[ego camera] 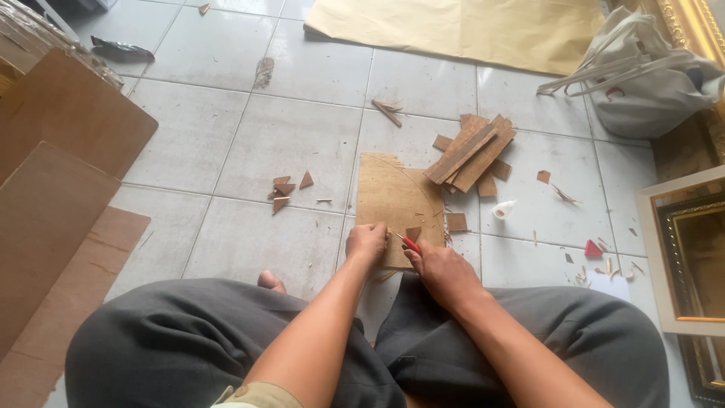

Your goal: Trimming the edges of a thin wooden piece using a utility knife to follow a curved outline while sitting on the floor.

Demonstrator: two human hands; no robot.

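- The left hand [366, 243] presses on the near edge of a thin plywood board [393, 200] lying on the floor, fingers curled together.
- The right hand [442, 270] grips a red-handled cutter [408, 243]; its blade is hidden against a small triangular offcut [413, 233].
- White floor tiles [287, 136] carry a pile of wood strips [470, 153] and scattered triangular scraps [284, 189].
- A picture frame [683, 257] is cut off at right.

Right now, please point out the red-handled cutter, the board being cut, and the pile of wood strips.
red-handled cutter [408, 243], head view, on the red handle just above the right hand.
board [391, 196], head view, on its bare middle.
pile of wood strips [472, 151], head view, on the top strip.
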